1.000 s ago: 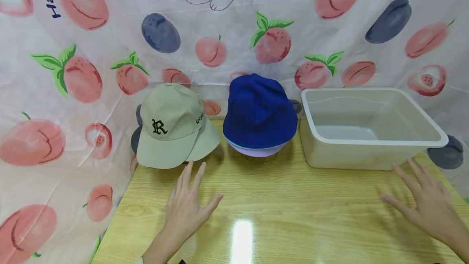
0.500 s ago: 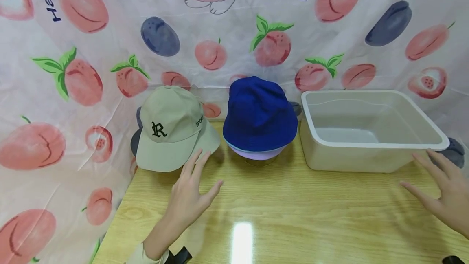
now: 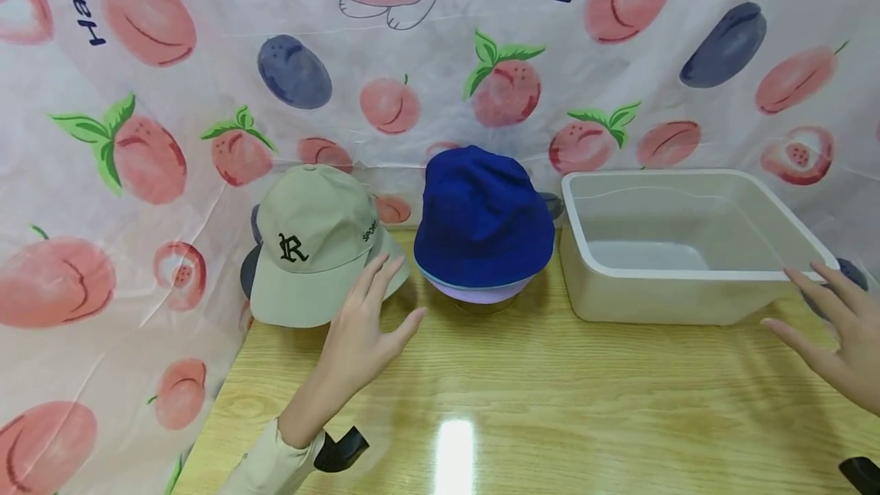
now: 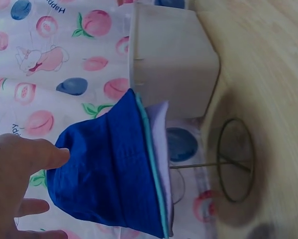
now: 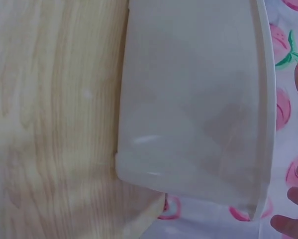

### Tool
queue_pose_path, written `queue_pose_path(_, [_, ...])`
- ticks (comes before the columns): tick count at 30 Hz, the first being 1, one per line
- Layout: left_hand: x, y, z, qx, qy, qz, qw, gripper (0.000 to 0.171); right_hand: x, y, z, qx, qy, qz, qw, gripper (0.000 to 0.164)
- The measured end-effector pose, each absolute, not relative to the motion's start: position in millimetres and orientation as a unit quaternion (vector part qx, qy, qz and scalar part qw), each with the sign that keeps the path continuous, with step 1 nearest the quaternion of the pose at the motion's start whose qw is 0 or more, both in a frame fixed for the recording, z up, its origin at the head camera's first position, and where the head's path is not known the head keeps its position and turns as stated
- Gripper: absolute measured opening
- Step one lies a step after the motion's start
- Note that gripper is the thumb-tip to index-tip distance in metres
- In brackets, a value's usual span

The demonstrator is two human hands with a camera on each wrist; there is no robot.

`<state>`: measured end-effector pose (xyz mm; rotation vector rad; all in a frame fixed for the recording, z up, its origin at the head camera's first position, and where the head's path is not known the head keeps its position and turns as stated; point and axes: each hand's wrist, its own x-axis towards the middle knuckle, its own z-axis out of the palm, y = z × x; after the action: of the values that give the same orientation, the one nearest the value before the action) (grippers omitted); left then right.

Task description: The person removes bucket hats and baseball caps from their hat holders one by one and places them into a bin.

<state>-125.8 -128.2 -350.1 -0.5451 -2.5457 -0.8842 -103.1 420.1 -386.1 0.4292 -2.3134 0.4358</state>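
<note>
A pale green baseball cap (image 3: 312, 250) with a black letter on its front sits at the left. Beside it, a dark blue bucket hat (image 3: 483, 228) lies over a lavender hat (image 3: 477, 294); the left wrist view shows them raised on a thin wire stand (image 4: 236, 159). My left hand (image 3: 360, 334) hovers before the cap's brim, fingers spread, holding nothing; whether a fingertip touches the cap I cannot tell. At the right, my right hand (image 3: 846, 334) is spread near the right end of a white plastic bin (image 3: 653, 296), overlapping its rim in the head view, with nothing held.
A wooden table (image 3: 550, 396) bears the hats and bin. Behind it hangs a white curtain (image 3: 440, 52) printed with fruit, close to the backs of the hats and bin. Black straps (image 3: 341, 451) show at the wrists.
My left hand has moved forward, up against the cap's brim in the view. My right hand has shifted right and forward toward the bin's right end. Hats and bin stay put.
</note>
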Motion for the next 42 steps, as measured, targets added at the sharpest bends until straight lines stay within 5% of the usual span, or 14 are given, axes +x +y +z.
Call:
queue_pose_path(9, [-145.4,-118.0,-338.8,-0.209,-0.902,-0.330,0.187,0.065,-121.9,433.2,-382.7,0.146,-0.892,0.180,0.388,0.094])
queue_pose_path(16, [-156.9,-111.7,-331.4,-0.216,-0.897,-0.339,0.182,0.064,-127.1,442.9,-378.1,0.093,-0.928,0.182,0.312,0.077])
queue_pose_path(29, [-185.6,-100.3,-315.9,-0.234,-0.891,-0.346,0.178,0.064,-151.1,463.9,-380.7,0.060,-0.938,0.181,0.288,0.075])
queue_pose_path(42, [-212.6,-91.8,-297.3,-0.238,-0.898,-0.331,0.164,0.063,-160.1,472.0,-380.0,-0.012,-0.982,0.141,0.123,0.093])
